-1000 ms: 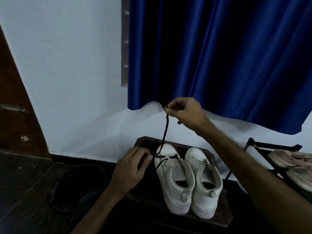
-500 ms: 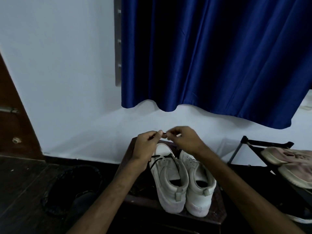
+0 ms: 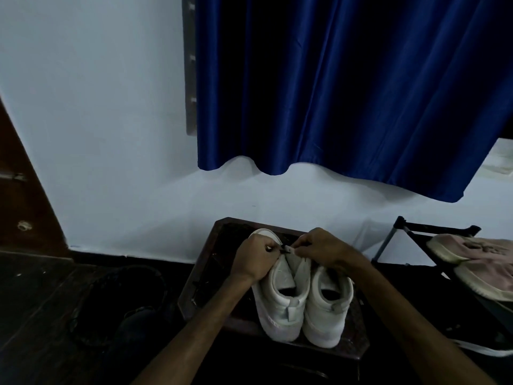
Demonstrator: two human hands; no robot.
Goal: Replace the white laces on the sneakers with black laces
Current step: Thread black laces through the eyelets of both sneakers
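Low in the middle of the frame, the left sneaker and the right sneaker, both white, stand side by side on a dark wooden counter, heels toward the camera and toes toward the white wall; their inner sides touch; both hands meet just above the front of the left sneaker; the left hand reaches in from the lower left, the right hand from the lower right; the fingers of each hand are curled and pressed together, pinching a short dark stretch of black lace that shows in the small gap between the two hands; the hands hide how the lace runs through the eyelets; a blue curtain hangs across the upper right; at the right edge a black shoe rack carries pinkish shoes; a dark round object, too dim to tell, sits on the floor at the lower left; a brown door fills the left edge.
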